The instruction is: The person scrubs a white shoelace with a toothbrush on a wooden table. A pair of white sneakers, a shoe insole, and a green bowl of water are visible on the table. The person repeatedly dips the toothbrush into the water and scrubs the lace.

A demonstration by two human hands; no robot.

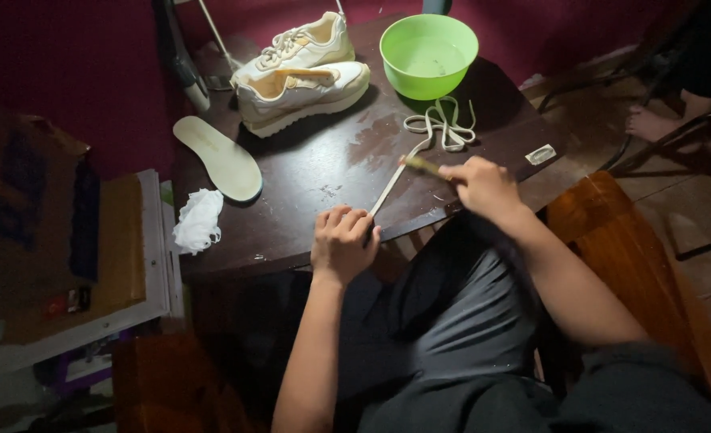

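Left hand (343,244) pinning near end of lace (434,128) to table (307,172), fingers clamped on it. Right hand (484,186) gripping brush (421,164), fingers closed, scrubbing lace mid-table. Advising: keeping lace taut, stroking away from pinned end. Shoes (299,76), bowl (428,54) sitting far.

Your left hand (343,243) sits fisted, knuckles up, fingers curled shut at 12 o'clock of its forearm, while your right hand (484,186) lies at 2 o'clock from it, fingers pinched closed and pointing toward 9 o'clock, forearm bare and running back toward 5 o'clock.
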